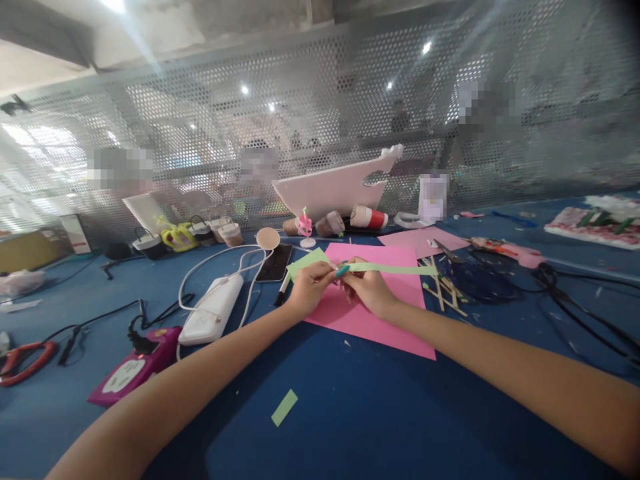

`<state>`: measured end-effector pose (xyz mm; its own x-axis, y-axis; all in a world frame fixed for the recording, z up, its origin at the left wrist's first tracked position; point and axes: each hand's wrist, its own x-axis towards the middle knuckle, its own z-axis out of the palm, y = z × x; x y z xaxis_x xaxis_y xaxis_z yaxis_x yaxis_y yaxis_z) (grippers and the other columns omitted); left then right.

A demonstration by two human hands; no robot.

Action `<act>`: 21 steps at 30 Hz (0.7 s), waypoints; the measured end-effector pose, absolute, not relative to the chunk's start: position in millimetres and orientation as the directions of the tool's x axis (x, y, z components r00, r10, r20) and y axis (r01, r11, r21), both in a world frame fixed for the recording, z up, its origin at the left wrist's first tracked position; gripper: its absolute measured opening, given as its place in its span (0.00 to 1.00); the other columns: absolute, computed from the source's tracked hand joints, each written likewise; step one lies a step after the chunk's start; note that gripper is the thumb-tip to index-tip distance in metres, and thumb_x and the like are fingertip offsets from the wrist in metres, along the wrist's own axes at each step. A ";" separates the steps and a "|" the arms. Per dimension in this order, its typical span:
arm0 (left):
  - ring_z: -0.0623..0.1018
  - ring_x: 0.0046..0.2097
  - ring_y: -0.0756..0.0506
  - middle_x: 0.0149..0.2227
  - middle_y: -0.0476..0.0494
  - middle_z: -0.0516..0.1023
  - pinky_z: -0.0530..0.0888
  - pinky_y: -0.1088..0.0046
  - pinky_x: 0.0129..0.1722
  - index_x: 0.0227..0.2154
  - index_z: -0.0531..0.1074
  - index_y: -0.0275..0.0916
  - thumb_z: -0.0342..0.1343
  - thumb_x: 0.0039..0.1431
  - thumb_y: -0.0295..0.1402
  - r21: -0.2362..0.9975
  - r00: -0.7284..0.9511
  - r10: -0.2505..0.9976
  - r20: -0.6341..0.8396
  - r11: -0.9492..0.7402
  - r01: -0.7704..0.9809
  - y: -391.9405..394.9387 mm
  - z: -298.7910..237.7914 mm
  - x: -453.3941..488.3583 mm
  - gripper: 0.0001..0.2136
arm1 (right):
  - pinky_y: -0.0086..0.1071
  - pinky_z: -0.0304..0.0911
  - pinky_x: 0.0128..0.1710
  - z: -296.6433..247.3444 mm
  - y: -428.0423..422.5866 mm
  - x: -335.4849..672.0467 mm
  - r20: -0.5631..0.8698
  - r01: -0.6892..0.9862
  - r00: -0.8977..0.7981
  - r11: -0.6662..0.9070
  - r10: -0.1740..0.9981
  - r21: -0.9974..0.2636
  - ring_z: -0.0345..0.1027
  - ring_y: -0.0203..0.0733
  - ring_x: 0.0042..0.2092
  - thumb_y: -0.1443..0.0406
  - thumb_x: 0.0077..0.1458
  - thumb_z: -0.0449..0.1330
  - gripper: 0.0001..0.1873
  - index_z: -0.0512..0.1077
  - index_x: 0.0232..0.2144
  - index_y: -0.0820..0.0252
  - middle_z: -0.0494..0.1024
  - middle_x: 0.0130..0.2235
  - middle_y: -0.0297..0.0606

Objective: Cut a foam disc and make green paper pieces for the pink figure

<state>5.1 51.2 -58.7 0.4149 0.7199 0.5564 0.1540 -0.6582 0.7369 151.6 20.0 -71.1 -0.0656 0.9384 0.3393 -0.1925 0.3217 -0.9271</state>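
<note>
Both my hands meet over a pink sheet of paper (pixel 400 327) on the blue table. The fingers of my left hand (pixel 309 288) are closed in a pinch at one end of a light green paper strip (pixel 395 269). My right hand (pixel 371 291) pinches the same strip close by, and its long free end stretches out to the right. A small teal piece (pixel 342 271) shows at the fingertips; whether it is a nail or a separate object I cannot tell. Behind my left hand lies a wider green paper piece (pixel 313 260). Nearer me rests a small green paper rectangle (pixel 285 407).
Left of my hands are a white power bank (pixel 213 310), a purple power strip (pixel 135 367), a phone (pixel 274 263) and a black marker (pixel 283 291). On the right lie wooden sticks (pixel 443 287), scissors (pixel 445 250), a glue gun (pixel 510 250) and black cables. Paper cups (pixel 369 217) line the back.
</note>
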 end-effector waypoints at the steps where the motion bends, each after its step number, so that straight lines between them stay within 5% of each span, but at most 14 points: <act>1: 0.72 0.30 0.48 0.24 0.46 0.73 0.69 0.71 0.36 0.18 0.74 0.38 0.57 0.54 0.44 0.748 0.410 0.724 0.555 -0.650 0.135 50.3 -57.7 5.2 0.16 | 0.25 0.53 0.12 -70.7 19.6 151.5 0.349 -0.196 -0.060 0.331 0.935 -0.923 0.58 0.30 0.14 0.52 0.45 0.65 0.20 0.60 0.24 0.56 0.67 0.16 0.25; 9: 0.75 0.37 0.46 0.31 0.43 0.77 0.71 0.68 0.41 0.19 0.77 0.39 0.64 0.45 0.45 0.800 0.334 0.758 0.560 -0.599 0.018 50.7 -57.1 5.9 0.14 | 0.26 0.47 0.12 -69.0 19.1 153.5 0.369 -0.171 0.051 0.372 0.928 -0.912 0.54 0.31 0.14 0.51 0.40 0.68 0.25 0.56 0.24 0.54 0.63 0.14 0.22; 21: 0.74 0.26 0.51 0.24 0.48 0.76 0.71 0.74 0.28 0.39 0.78 0.38 0.63 0.50 0.38 0.865 0.310 0.828 0.467 -0.500 0.033 48.4 -59.1 6.3 0.14 | 0.25 0.47 0.12 -64.7 23.4 159.7 0.205 -0.343 -0.063 0.171 0.977 -0.924 0.54 0.29 0.16 0.45 0.46 0.62 0.24 0.60 0.22 0.56 0.64 0.17 0.26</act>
<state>6.3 48.4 -59.1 0.3104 0.8281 0.4668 0.0328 -0.5001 0.8653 159.7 23.4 -64.7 -0.0634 0.9768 0.2045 -0.3428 0.1712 -0.9237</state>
